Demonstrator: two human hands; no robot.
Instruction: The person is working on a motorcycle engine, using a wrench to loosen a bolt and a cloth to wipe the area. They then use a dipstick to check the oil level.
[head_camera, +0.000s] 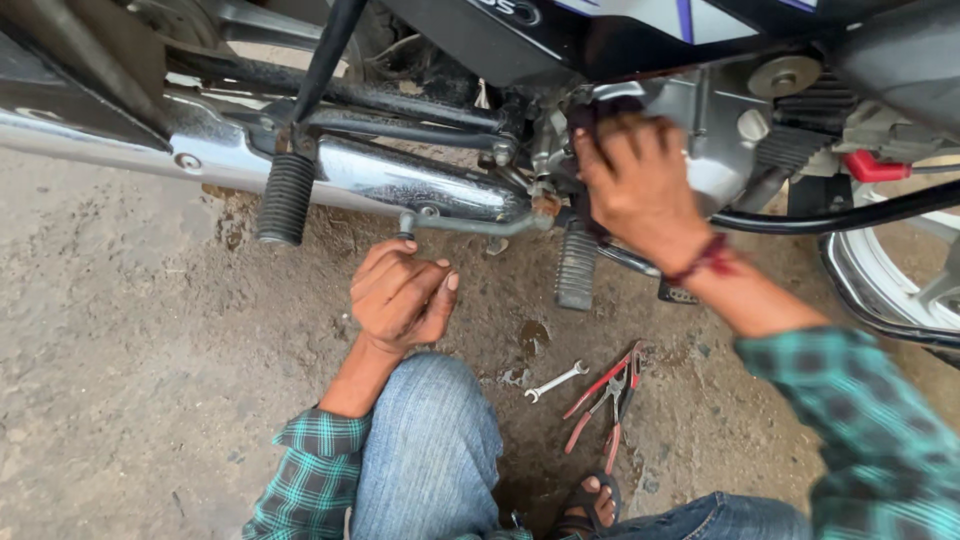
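Engine (720, 150) of the motorcycle sits at the upper right of the view, its silver side casing low above the dirt ground (120, 380), just behind the front footpeg (577, 268) and forward of the chrome exhaust (400, 180). Right hand (635, 185) is pressed flat against the casing's rear edge, fingers spread over a dark spot there; whether it pinches a bolt, a rag or nothing at all I cannot tell, since the fingertips are hidden against the metal. Left hand (400, 295) hangs loosely curled over the knee, clear of the bike and holding nothing, just below the brake lever (470, 225). On the ground between the knees lie a small spanner (556, 381) and red-handled pliers (607, 395), close together and well apart from either hand, beside a damp patch of oil or water. By my judgement the step in hand is work by feel at a fitting on the lower rear of the casing, done bare-fingered, with the tools set aside. Any next move there would call for a firm purchase in a cramped gap between casing, peg and lever, and likely for the free hand to fetch a tool, as the spanner lies nearer to it.
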